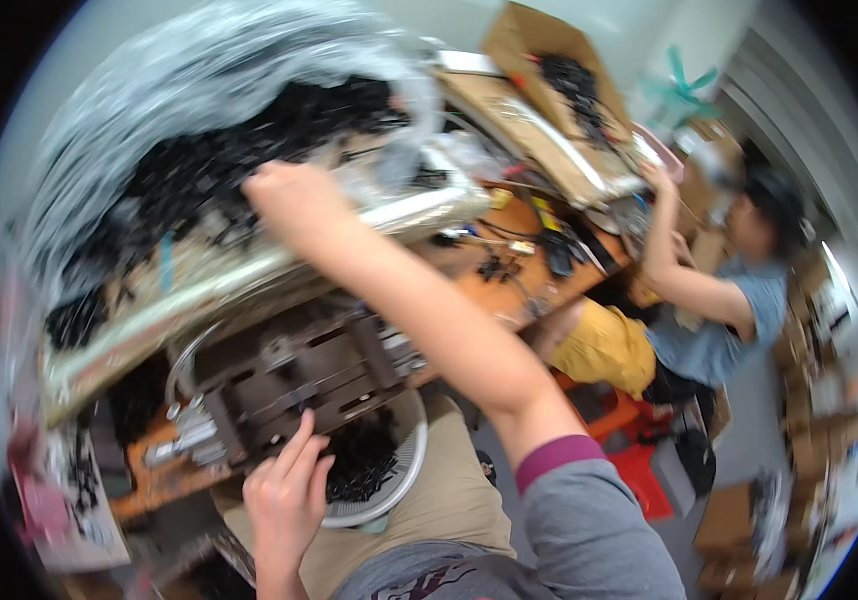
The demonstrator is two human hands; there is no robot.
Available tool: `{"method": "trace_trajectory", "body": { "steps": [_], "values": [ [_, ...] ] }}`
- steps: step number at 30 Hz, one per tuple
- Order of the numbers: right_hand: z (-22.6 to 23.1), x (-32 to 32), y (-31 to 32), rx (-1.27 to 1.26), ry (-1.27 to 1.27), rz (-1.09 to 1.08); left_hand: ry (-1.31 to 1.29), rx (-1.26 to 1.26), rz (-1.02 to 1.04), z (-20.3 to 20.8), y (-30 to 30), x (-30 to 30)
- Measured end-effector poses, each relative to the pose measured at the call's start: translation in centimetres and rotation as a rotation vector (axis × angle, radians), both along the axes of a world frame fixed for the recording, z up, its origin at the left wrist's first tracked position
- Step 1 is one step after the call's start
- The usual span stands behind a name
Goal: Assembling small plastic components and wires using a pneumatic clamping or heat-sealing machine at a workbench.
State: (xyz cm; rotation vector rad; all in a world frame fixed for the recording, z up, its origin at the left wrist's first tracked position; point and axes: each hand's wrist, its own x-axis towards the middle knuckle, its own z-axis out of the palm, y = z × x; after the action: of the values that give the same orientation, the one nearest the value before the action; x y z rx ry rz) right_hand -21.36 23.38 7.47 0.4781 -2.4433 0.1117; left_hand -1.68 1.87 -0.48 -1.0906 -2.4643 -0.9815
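My right hand reaches up over a big heap of small black plastic parts on a raised tray. Its fingers are closed, and whatever may be in them is hidden. Lower down, my left hand is open with its fingers stretched toward the near edge of a dark metal fixture. A slim dark piece lies across the fixture's middle, too blurred to name. Right of my left hand, a white basket in my lap contains many black parts.
Clear plastic sheeting surrounds the heap. Farther right, a cardboard box with black parts stands above the wooden bench. A co-worker in a blue shirt sits there beside a red stool. Cardboard boxes stand along the right.
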Motion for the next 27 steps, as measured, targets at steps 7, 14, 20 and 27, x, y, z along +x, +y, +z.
{"method": "trace_trajectory", "body": {
  "steps": [7,14,20,27],
  "values": [
    [-5.6,20.8,0.7,-0.670,-0.185,0.354,-0.687,-0.099,-0.326,-4.3,-1.6,4.8],
    [-17.8,41.1,-2.0,-1.362,-1.243,0.547,-0.435,-0.298,-0.273,-12.8,-1.2,5.5],
    [-22.9,41.9,-3.7,-1.309,-1.187,0.854,-0.387,-0.184,-0.352,-10.4,1.7,6.3],
    [-22.9,41.2,-4.1,-1.138,-1.168,0.823,-0.424,-0.265,-0.403,-12.1,0.5,8.1]
  ]
}}
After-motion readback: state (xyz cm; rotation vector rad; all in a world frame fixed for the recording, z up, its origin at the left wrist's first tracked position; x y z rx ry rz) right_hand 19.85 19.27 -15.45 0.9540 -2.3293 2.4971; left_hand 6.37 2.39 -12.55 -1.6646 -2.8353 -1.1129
